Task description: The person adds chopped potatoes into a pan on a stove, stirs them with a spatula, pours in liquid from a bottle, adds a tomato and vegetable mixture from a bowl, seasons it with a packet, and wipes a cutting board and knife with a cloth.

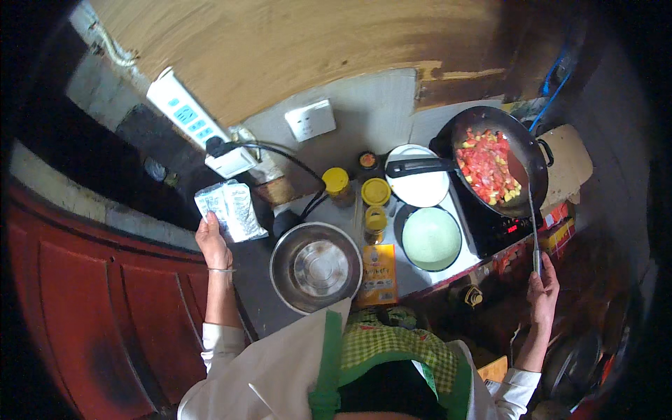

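My left hand (214,242) grips a pair of flat, printed packets (231,211), held up left of an empty steel bowl (315,268). At the right, my right hand (543,286) is closed on the handle of a long metal utensil (534,231), whose far end reaches into a black wok (535,173). Chopped red food with yellow pieces (487,165), tomato-like, lies in the wok, with some reddish liquid beside it. The wok stands on a black induction cooker (496,239) with a lit red display. Its long black handle (420,167) points left over a white plate (428,191).
A pale green bowl (431,239), yellow-lidded jars (376,191) and an orange packet (379,274) stand or lie near the middle. A power strip (186,107) with a black cable is on the left, by a wall socket (311,121). Cardboard (569,157) is beyond the wok.
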A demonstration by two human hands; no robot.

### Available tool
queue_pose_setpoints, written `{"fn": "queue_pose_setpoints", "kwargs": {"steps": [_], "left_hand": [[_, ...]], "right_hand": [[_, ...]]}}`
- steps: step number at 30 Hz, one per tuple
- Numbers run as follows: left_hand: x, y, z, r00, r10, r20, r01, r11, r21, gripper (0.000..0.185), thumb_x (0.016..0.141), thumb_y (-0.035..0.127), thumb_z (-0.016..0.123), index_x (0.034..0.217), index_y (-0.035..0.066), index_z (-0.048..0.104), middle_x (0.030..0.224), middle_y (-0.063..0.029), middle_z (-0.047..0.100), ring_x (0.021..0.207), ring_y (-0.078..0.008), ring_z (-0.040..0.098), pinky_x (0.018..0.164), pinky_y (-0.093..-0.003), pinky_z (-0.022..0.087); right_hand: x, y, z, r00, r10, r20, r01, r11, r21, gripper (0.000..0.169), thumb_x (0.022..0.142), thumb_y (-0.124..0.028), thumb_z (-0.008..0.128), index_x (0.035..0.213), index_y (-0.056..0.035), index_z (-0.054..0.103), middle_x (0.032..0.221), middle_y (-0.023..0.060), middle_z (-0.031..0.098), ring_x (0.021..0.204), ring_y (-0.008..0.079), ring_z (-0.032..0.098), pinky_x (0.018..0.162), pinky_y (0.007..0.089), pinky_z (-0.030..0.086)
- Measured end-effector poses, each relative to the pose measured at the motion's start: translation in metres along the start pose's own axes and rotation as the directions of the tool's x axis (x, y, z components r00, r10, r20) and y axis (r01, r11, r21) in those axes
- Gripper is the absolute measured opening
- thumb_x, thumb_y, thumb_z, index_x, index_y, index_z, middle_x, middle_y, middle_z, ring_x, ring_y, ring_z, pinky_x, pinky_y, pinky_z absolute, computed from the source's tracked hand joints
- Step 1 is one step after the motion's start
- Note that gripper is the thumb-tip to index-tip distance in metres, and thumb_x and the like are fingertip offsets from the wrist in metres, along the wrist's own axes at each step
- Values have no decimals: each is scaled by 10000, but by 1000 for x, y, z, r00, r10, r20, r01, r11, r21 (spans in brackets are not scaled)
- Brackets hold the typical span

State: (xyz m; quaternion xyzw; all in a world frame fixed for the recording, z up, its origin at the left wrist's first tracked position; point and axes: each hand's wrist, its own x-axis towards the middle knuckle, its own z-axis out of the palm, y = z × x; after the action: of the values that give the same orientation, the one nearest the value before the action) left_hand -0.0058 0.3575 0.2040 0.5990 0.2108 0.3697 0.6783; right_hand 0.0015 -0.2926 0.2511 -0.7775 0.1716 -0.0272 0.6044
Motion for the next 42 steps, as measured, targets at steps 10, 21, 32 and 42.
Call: {"fn": "queue_pose_setpoints", "kwargs": {"steps": [10,21,32,42], "left_hand": [[37,-158,15,992,-92,87,97,993,-61,193,941,220,569,933,42,643,828,30,592,739,-69,494,680,-247,418],[-17,-76,95,959,162,233,-209,958,196,201,851,7,580,1046,42,615,1061,-84,600,964,-218,570,858,-319,456],[-30,-36,316,151,-87,985,-928,331,172,551,850,402,604,1300,100,505,1051,-167,620,966,-351,576,856,-419,431],[-44,-77,327,169,-312,935,-744,583,328,592,821,405,640,1329,139,496,1067,-233,629,1002,-367,610,901,-395,451]], "right_hand": [[-1,-13,23,1000,-16,-23,14,998,-58,493,903,-39,485,1389,-60,399,676,-72,459,467,0,324,418,167,226],[5,-51,-24,946,-258,197,324,731,-600,487,848,39,516,1330,14,450,1167,114,599,1074,181,546,931,292,415],[13,-133,-17,891,51,451,377,471,-798,487,792,-15,555,1275,-52,504,1038,229,624,1007,355,599,876,399,459],[122,11,48,947,-245,207,295,414,-861,608,787,-51,537,1377,-87,392,1000,248,631,951,382,615,845,445,491]]}}
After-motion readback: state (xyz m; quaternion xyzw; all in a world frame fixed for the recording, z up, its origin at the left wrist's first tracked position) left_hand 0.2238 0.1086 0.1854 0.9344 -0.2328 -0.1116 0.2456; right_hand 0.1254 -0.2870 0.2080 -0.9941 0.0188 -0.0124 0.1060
